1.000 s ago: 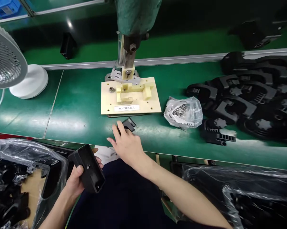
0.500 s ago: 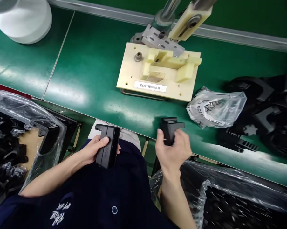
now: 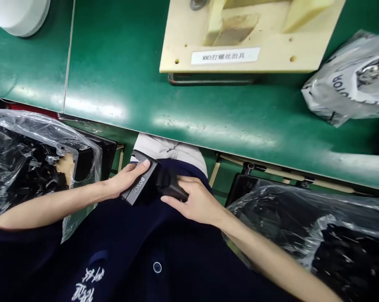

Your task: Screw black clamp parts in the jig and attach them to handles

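Over my lap, my left hand (image 3: 129,178) is closed round a black plastic housing marked BOSCH (image 3: 139,181), its thumb lying on the upper face. My right hand (image 3: 195,199) grips a smaller black plastic part (image 3: 171,184) from the right side. The two black pieces are side by side, very close together; the dark surfaces hide whether they touch. Fingers of both hands are partly hidden beneath the parts.
A cream fixture plate (image 3: 271,63) with a printed label stands on the green bench (image 3: 120,84). Right of it lies a plastic bag (image 3: 340,88) of small metal pieces. Plastic-lined bins of black parts flank me, one left (image 3: 95,155), one right (image 3: 271,197).
My right hand has come down and left from the bench edge, bringing the smaller part beside the housing. The housing is tilted more. The view has shifted lower and closer.
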Action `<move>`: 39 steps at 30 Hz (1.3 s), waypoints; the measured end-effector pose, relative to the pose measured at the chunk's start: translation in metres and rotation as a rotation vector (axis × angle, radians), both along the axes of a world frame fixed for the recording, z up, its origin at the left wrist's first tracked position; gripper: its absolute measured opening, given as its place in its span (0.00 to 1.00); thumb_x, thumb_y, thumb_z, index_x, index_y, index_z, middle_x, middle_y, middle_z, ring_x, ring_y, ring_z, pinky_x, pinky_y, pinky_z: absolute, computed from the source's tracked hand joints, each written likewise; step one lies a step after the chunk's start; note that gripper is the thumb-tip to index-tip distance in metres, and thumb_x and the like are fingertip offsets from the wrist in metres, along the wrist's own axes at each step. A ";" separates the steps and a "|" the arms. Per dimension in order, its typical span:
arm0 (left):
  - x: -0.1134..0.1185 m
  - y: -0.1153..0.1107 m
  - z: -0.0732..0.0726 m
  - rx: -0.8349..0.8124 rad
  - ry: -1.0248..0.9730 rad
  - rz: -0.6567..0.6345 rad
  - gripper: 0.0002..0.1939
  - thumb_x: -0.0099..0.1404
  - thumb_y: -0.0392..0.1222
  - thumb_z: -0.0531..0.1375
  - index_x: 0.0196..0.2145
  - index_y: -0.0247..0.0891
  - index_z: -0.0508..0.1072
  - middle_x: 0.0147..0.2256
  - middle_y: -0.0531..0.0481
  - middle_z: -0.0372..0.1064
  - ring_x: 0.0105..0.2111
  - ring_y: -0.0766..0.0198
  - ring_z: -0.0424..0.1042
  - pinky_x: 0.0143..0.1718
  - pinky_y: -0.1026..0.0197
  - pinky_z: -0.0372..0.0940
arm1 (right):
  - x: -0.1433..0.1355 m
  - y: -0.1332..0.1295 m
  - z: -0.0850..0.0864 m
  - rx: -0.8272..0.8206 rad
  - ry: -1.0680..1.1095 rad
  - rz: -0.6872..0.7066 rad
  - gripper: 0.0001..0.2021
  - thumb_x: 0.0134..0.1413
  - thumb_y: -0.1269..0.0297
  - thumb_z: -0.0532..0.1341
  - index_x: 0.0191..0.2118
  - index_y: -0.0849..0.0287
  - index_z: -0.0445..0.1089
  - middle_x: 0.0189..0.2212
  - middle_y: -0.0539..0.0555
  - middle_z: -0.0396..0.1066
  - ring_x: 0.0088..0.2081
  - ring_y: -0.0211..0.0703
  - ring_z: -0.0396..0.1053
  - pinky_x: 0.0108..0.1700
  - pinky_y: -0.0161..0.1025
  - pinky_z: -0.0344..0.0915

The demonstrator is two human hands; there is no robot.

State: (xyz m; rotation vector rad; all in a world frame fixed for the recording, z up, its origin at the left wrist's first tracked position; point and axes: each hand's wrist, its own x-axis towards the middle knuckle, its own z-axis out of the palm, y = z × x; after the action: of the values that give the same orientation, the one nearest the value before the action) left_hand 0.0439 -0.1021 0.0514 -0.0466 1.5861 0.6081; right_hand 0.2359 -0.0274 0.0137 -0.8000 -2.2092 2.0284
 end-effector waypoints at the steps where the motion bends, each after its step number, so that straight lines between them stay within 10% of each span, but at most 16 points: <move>1: 0.002 0.000 0.000 -0.007 0.051 -0.047 0.26 0.53 0.64 0.64 0.25 0.34 0.74 0.22 0.49 0.71 0.25 0.63 0.68 0.27 0.65 0.61 | -0.004 0.002 0.002 0.172 -0.045 0.057 0.10 0.56 0.60 0.60 0.32 0.63 0.71 0.32 0.57 0.73 0.33 0.45 0.71 0.38 0.41 0.68; 6: 0.017 0.004 0.001 -0.086 0.225 -0.161 0.24 0.63 0.59 0.57 0.26 0.34 0.75 0.19 0.51 0.68 0.27 0.61 0.70 0.32 0.64 0.63 | -0.018 0.006 0.004 0.745 -0.241 0.417 0.10 0.57 0.67 0.58 0.38 0.68 0.72 0.32 0.62 0.71 0.31 0.49 0.71 0.31 0.41 0.64; 15: 0.034 -0.004 -0.009 -0.382 0.217 0.096 0.32 0.59 0.69 0.55 0.38 0.35 0.74 0.29 0.46 0.75 0.28 0.59 0.73 0.32 0.60 0.68 | -0.028 0.009 -0.010 1.053 -0.058 0.687 0.16 0.52 0.83 0.47 0.30 0.69 0.72 0.26 0.62 0.69 0.28 0.47 0.67 0.25 0.38 0.56; 22: 0.040 -0.004 -0.011 -0.319 0.161 0.268 0.30 0.63 0.66 0.52 0.39 0.34 0.74 0.28 0.46 0.75 0.29 0.58 0.75 0.30 0.61 0.70 | -0.041 0.017 -0.014 1.021 0.082 0.580 0.18 0.49 0.86 0.47 0.25 0.64 0.71 0.26 0.59 0.69 0.29 0.45 0.64 0.30 0.42 0.62; 39: 0.044 -0.019 -0.020 -0.233 0.451 0.092 0.27 0.62 0.64 0.56 0.34 0.33 0.73 0.34 0.45 0.75 0.36 0.58 0.74 0.36 0.62 0.68 | -0.037 0.007 -0.008 0.665 -0.090 0.650 0.08 0.50 0.68 0.61 0.23 0.66 0.72 0.21 0.58 0.70 0.22 0.44 0.66 0.27 0.41 0.58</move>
State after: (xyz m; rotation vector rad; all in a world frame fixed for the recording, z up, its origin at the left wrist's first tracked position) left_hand 0.0879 -0.1210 0.0319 -0.1667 2.0978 0.5249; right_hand 0.1987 -0.0202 0.0056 -0.1011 -3.1931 1.2065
